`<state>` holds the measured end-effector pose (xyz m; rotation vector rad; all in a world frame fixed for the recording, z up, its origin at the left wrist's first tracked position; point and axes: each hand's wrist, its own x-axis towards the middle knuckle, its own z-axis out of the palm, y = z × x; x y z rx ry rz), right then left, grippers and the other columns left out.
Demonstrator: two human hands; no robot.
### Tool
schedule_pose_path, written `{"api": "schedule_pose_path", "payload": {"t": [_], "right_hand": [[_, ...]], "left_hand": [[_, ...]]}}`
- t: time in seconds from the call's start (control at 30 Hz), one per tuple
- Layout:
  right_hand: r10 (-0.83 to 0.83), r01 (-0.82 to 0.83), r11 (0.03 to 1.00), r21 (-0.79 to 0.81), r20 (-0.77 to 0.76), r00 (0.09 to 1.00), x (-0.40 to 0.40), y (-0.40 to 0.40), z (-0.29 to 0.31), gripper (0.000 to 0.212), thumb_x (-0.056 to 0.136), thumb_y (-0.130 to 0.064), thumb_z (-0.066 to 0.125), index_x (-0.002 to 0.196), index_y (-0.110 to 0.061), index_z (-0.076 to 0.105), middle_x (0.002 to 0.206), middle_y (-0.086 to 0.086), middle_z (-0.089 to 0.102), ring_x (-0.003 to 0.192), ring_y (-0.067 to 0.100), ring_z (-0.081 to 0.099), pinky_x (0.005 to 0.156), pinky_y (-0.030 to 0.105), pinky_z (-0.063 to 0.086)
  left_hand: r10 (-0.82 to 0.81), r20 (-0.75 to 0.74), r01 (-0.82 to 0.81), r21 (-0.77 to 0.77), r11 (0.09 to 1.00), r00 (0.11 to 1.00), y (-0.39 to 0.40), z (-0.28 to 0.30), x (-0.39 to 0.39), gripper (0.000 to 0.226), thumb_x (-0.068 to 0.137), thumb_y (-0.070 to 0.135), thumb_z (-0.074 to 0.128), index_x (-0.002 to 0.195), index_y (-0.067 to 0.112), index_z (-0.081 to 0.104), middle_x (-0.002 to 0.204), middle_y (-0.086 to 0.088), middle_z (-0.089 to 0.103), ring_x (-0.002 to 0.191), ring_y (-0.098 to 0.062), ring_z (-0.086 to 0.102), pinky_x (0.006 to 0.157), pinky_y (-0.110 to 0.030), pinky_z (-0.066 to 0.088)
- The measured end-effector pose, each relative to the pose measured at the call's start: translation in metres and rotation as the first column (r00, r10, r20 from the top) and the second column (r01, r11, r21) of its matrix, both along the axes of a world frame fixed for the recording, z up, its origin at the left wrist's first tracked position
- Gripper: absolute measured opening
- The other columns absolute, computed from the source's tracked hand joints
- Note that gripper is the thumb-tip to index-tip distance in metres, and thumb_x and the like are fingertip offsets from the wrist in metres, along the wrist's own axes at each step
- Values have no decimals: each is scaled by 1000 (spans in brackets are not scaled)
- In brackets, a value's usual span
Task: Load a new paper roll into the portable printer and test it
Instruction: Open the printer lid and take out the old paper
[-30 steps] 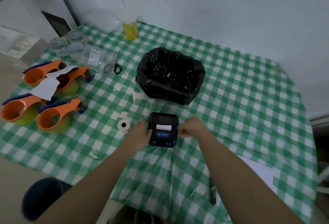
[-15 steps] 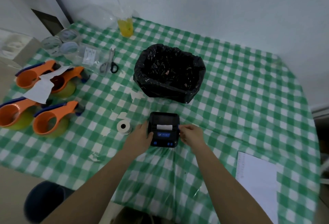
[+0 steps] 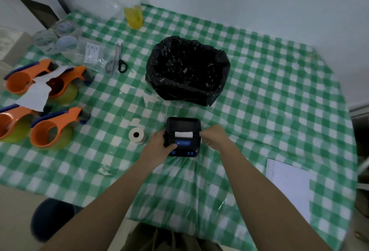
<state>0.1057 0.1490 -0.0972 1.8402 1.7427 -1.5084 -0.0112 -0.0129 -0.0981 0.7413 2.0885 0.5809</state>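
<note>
Portable printer (image 3: pixel 183 136) lies flat near the worktop's (image 3: pixel 279 95) front edge, at mid-width, with a white paper strip (image 3: pixel 184 134) showing at its slot. Left hand (image 3: pixel 158 147) grips its left side, thumb over the blue label. Right hand (image 3: pixel 214 137), loosely curled, touches its right edge; whether it pinches anything, cannot tell. Paper roll (image 3: pixel 136 135) stands just left of the left hand. Black bin bag (image 3: pixel 187 71) sits behind the printer. Orange tape dispensers (image 3: pixel 54 127) at the left edge, scissors (image 3: pixel 116 61) toward the back left, a white sheet (image 3: pixel 287 187) front right.

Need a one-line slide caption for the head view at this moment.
Both hands, left hand and right hand, hold the black portable printer on the checked tablecloth, paper roll beside it.
</note>
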Motion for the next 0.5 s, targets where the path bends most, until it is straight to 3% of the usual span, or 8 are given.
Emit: {"api": "schedule_pose_path", "payload": {"t": [0.1, 0.33, 0.5], "right_hand": [[-14, 16, 999, -49, 44, 999, -3, 4, 3, 35, 74, 2, 53, 51, -13, 31, 50, 6, 31, 43, 17, 27, 46, 26, 25], [-49, 55, 990, -133, 51, 998, -6, 3, 5, 19, 77, 0, 51, 63, -9, 40, 56, 8, 38, 48, 18, 34, 49, 25, 34], [34, -33, 999, 28, -56, 998, 2, -4, 4, 27, 79, 0, 53, 58, -11, 39, 56, 6, 38, 50, 17, 38, 52, 28, 33]], "left_hand": [[26, 13, -27, 17, 1000, 1000, 0, -1, 1, 45, 80, 36, 65, 120, 22, 50, 122, -8, 58, 102, -26, 62, 89, -50, 52], [40, 32, -41, 25, 999, 999, 1, -1, 2, 49, 80, 35, 65, 125, 23, 47, 126, -8, 54, 107, -26, 60, 94, -50, 51], [39, 57, -41, 31, 999, 998, 0, -7, -2, 51, 77, 39, 65, 122, 24, 48, 123, -6, 57, 106, -25, 60, 93, -50, 52]]}}
